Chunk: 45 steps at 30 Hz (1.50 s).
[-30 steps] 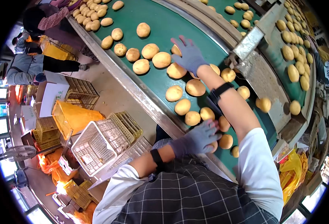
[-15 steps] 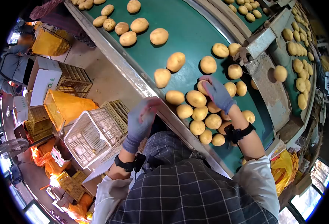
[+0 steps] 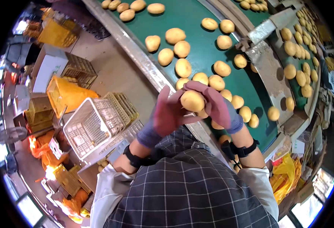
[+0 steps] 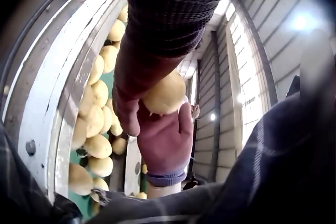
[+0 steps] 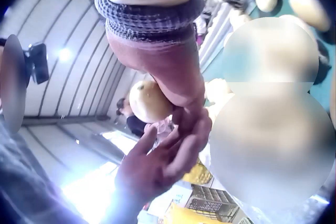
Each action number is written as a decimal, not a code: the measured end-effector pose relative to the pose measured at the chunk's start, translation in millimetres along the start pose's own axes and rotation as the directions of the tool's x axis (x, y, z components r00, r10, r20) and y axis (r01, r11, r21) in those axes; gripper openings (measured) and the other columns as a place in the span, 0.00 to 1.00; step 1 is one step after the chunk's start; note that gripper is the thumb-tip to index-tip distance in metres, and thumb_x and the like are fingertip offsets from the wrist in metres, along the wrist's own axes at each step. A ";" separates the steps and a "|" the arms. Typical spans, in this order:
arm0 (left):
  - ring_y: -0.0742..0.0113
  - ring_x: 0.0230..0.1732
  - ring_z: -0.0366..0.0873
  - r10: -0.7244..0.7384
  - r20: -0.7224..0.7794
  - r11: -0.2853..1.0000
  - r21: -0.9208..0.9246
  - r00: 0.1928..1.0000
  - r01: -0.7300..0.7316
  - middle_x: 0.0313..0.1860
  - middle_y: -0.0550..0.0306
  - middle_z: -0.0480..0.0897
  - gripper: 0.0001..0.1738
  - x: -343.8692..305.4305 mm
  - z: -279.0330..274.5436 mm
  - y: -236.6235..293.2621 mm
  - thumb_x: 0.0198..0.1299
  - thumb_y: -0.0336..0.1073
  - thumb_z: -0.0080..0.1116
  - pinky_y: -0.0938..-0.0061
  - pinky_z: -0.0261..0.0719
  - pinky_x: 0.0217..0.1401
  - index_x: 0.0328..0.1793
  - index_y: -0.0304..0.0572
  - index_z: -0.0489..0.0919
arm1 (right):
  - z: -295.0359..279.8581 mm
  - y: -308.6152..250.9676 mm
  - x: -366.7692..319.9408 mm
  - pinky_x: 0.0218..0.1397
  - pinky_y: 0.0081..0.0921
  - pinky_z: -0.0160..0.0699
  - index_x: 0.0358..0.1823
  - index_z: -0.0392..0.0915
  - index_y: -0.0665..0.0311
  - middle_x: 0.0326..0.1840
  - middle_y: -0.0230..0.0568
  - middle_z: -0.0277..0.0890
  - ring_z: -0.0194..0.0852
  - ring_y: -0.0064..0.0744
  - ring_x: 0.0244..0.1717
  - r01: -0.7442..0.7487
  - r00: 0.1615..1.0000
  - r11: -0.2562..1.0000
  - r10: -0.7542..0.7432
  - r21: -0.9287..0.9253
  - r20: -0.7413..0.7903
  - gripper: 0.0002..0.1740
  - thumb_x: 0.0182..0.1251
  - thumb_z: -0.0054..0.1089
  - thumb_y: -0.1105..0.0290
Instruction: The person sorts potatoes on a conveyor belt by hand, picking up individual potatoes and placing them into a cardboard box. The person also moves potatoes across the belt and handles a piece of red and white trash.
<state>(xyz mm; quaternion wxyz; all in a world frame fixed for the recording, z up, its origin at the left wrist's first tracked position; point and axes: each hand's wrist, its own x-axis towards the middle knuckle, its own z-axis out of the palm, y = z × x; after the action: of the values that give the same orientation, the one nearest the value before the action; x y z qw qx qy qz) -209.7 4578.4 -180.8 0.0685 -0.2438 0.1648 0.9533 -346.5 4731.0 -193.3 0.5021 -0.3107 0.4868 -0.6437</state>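
Pale-yellow potato (image 3: 192, 100) is up off the green belt (image 3: 197, 34), over its near edge, sandwiched between both gloved hands. Right hand (image 3: 216, 108) curls over its top and far side, left hand (image 3: 167, 114) lies against it with fingers spread and mostly straight; loose potatoes (image 3: 183, 67) crowd the belt below. Looks firm, rigid, moderately heavy, dry-skinned so gloves should bite fine; best taken round the thick middle, likely bruises if dropped.

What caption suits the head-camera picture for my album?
Gloved right hand grips a potato against the left hand above a potato-strewn green belt.
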 end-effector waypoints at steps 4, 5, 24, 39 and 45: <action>0.54 0.73 0.75 0.271 0.059 0.851 0.452 0.961 -0.268 0.70 0.49 0.77 0.34 -15.8 -41.4 -6.4 0.76 0.57 0.50 0.50 0.76 0.72 0.74 0.37 0.71 | -5.3 2.6 10.8 0.83 0.36 0.58 0.78 0.67 0.63 0.80 0.40 0.66 0.61 0.36 0.80 -0.054 0.973 0.987 0.017 -0.153 -0.229 0.29 0.86 0.40 0.53; 0.56 0.69 0.78 0.290 0.036 0.865 0.418 0.956 -0.278 0.67 0.51 0.80 0.30 -24.8 -47.4 -5.9 0.75 0.54 0.55 0.54 0.80 0.69 0.72 0.39 0.74 | -19.6 18.5 10.6 0.82 0.39 0.58 0.78 0.68 0.60 0.80 0.42 0.66 0.61 0.39 0.81 -0.030 0.966 0.907 -0.083 -0.420 -0.247 0.29 0.84 0.45 0.54; 0.60 0.53 0.85 0.863 -0.396 0.493 0.794 -0.314 0.355 0.52 0.48 0.88 0.20 -431.7 -297.8 -88.4 0.80 0.40 0.47 0.69 0.82 0.60 0.56 0.28 0.83 | -65.1 89.7 -41.8 0.82 0.54 0.51 0.74 0.75 0.53 0.80 0.51 0.66 0.56 0.59 0.81 -0.010 0.925 -0.098 -0.380 -0.995 0.028 0.28 0.76 0.59 0.55; 0.42 0.71 0.74 0.716 0.396 -0.482 0.876 0.575 -0.003 0.62 0.44 0.83 0.18 -53.3 -93.5 70.7 0.68 0.33 0.61 0.55 0.69 0.75 0.62 0.38 0.81 | -31.7 113.5 -176.5 0.81 0.63 0.49 0.83 0.61 0.49 0.88 0.57 0.44 0.46 0.67 0.83 -0.539 0.811 0.036 -0.249 -0.841 -0.530 0.45 0.69 0.61 0.39; 0.43 0.78 0.67 0.370 0.584 -0.727 0.667 0.722 -0.167 0.69 0.45 0.78 0.28 38.3 -59.6 47.9 0.64 0.44 0.69 0.48 0.66 0.77 0.67 0.41 0.79 | -20.4 115.3 -238.1 0.84 0.59 0.46 0.85 0.55 0.55 0.87 0.58 0.46 0.45 0.66 0.83 -0.639 0.727 0.147 -0.203 -0.755 -0.656 0.50 0.69 0.62 0.39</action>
<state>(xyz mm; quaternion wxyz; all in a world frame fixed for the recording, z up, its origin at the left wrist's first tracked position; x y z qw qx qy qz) -226.8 4514.7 -235.3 -0.1277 -0.0266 0.9672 0.2180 -252.9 4960.8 -287.2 0.0863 -0.2371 0.9556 -0.1525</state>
